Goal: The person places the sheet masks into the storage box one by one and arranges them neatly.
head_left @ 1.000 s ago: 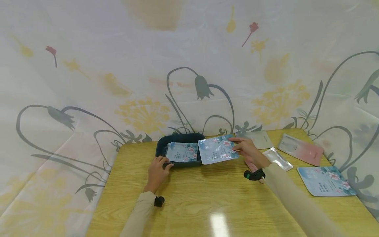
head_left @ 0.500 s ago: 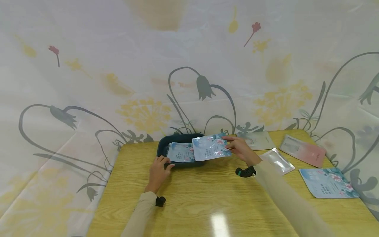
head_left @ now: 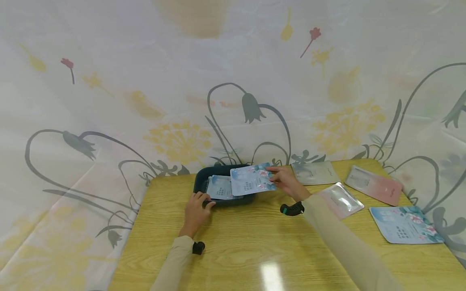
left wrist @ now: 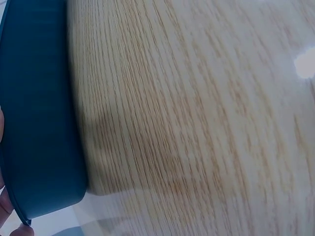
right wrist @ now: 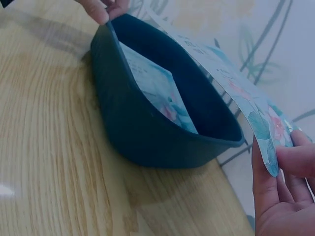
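My left hand [head_left: 195,212] grips the near left corner of a dark teal plastic bin [head_left: 204,178], thumb and fingers pinching its rim. Inside lie blue floral sheet-mask packets [head_left: 219,188]; how many are stacked cannot be seen. With thumb and fingers my right hand [head_left: 287,182] pinches the right end of another blue sheet-mask packet [head_left: 251,180]. That packet is held above the bin's right part, tilted, clear of the rim in the right wrist view, where the bin's end wall [right wrist: 162,142] shows below it. The left wrist view has only the bin's side wall [left wrist: 39,108] and a few fingertips.
On the wooden table [head_left: 225,250], to the right, lie a grey-green packet [head_left: 316,173], a silver packet [head_left: 344,201] over a pink one [head_left: 329,204], a pink-and-silver packet [head_left: 375,184] and a blue floral packet [head_left: 405,225]. A patterned cloth [head_left: 233,133] hangs behind.
My right hand has carried the blue sheet-mask packet leftward, further over the bin, uncovering more of the silver and pink packets. My left hand stays on the rim.
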Motion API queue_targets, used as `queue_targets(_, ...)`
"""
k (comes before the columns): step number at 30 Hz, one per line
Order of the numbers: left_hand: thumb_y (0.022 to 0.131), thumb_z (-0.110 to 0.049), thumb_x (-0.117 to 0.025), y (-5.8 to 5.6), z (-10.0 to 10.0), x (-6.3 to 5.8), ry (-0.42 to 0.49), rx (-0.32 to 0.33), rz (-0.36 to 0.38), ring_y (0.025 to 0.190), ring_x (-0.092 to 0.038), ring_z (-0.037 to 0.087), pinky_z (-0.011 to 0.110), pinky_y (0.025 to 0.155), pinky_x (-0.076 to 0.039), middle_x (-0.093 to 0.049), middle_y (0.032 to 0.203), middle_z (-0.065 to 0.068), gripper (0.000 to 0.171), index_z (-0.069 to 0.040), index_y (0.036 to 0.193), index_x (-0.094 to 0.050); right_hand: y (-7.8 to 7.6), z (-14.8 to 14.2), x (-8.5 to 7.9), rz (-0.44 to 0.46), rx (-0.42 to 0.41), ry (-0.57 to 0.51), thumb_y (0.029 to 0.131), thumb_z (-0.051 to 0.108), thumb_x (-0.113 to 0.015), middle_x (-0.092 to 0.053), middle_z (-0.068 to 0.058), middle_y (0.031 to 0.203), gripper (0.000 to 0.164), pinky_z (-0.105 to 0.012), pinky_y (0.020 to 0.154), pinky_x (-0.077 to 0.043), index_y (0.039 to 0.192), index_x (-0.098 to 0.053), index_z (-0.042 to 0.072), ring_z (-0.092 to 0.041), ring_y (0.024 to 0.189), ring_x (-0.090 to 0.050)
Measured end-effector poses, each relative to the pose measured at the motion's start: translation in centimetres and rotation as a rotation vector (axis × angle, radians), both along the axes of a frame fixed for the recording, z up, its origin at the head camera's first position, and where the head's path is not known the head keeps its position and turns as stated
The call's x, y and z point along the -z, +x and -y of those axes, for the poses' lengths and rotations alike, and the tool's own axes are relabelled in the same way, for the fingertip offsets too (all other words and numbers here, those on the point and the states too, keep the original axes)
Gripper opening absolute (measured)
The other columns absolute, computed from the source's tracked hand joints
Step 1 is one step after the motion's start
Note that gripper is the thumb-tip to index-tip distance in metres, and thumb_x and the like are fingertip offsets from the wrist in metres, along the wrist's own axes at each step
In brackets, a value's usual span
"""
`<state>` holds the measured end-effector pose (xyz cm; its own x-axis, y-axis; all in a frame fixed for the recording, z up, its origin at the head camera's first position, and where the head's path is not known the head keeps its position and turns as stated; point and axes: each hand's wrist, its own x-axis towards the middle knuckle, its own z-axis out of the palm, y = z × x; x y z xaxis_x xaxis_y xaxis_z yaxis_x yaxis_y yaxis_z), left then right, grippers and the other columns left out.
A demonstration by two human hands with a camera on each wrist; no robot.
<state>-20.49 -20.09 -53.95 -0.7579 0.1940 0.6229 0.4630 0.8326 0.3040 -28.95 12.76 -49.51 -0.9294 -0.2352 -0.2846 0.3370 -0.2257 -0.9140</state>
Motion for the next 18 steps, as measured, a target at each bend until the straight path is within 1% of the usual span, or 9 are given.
queue_targets(4,0.073,-0.017,-0.082,0.0,0.1,0.1,0.009,0.006,0.001,0.069,-0.043,0.020,0.036,0.060,-0.045,-0.055,0.080,0.004,0.022,-0.009,0.079,-0.062,-0.1,0.7,0.1,0.012,0.010,-0.014,0.085,-0.019,-0.046,-0.058,-0.001,0.092,0.054,-0.020,0.054,-0.043,0.137,-0.040,-0.009,-0.008,0.060,-0.052)
queue_targets(7,0.074,-0.018,-0.082,0.0,0.1,0.2,0.010,-0.002,0.014,0.069,-0.044,0.020,0.036,0.059,-0.045,-0.055,0.080,0.004,0.021,-0.010,0.079,-0.062,-0.2,1.3,0.1,0.030,0.030,-0.027,0.084,-0.020,-0.047,-0.059,-0.002,0.090,0.054,-0.020,0.051,-0.041,0.136,-0.041,-0.009,-0.009,0.057,-0.049)
queue_targets(11,0.074,-0.019,-0.082,0.0,0.2,0.5,-0.007,-0.012,0.012,0.070,-0.046,0.021,0.036,0.059,-0.046,-0.055,0.081,0.002,0.021,-0.013,0.079,-0.062,-0.3,2.0,0.3,0.069,0.055,-0.028,0.083,-0.020,-0.047,-0.060,-0.004,0.089,0.054,-0.020,0.051,-0.042,0.136,-0.045,-0.007,-0.010,0.059,-0.051)
queue_targets(16,0.073,-0.017,-0.082,0.0,0.2,0.5,0.001,-0.006,0.001,0.072,-0.047,0.021,0.036,0.060,-0.047,-0.055,0.082,0.002,0.021,-0.013,0.079,-0.062,-0.5,2.6,0.4,0.102,0.061,-0.033,0.083,-0.019,-0.048,-0.059,-0.007,0.098,0.055,-0.021,0.054,-0.045,0.136,-0.046,-0.003,-0.012,0.065,-0.055)
queue_targets(18,0.074,-0.017,-0.081,-0.1,0.2,0.4,0.010,-0.003,0.004,0.073,-0.047,0.021,0.036,0.061,-0.047,-0.055,0.082,0.002,0.020,-0.013,0.080,-0.062,-0.7,2.9,0.4,0.105,0.066,-0.024,0.084,-0.019,-0.049,-0.058,-0.008,0.101,0.054,-0.021,0.054,-0.045,0.136,-0.048,-0.002,-0.012,0.063,-0.054)
